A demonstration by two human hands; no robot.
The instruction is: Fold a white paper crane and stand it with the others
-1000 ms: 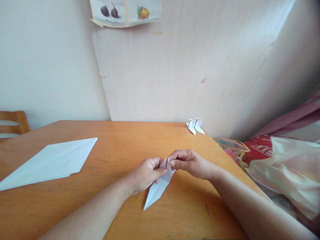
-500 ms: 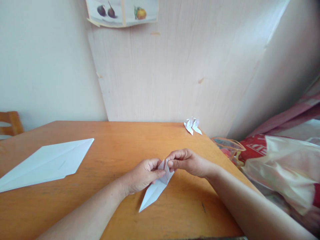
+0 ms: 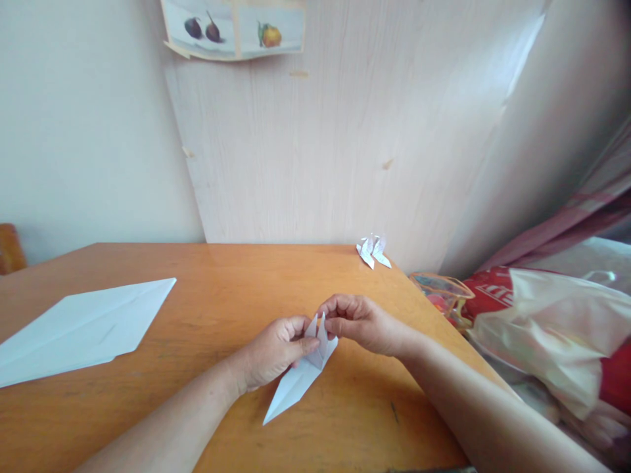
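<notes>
A white folded paper (image 3: pixel 294 386) slants over the wooden table, one long point toward me and two narrow upright points at its far end. My left hand (image 3: pixel 277 349) is closed on its left side, thumb across the folded part. On the right, my right hand (image 3: pixel 362 323) pinches the paper near the upright points between thumb and forefinger. The tips of some left fingers are hidden behind the paper.
Larger folded white sheets (image 3: pixel 93 322) lie on the table (image 3: pixel 207 289) at the left. Small folded paper pieces (image 3: pixel 373 251) stand at the far right corner. Bags (image 3: pixel 537 328) sit beyond the right edge. Pictures of fruit (image 3: pixel 234 27) hang on the wall panel.
The whole view has shifted slightly, so things appear a little farther left. Both hands keep their hold on the folded paper, with hardly any change in the fingers.
</notes>
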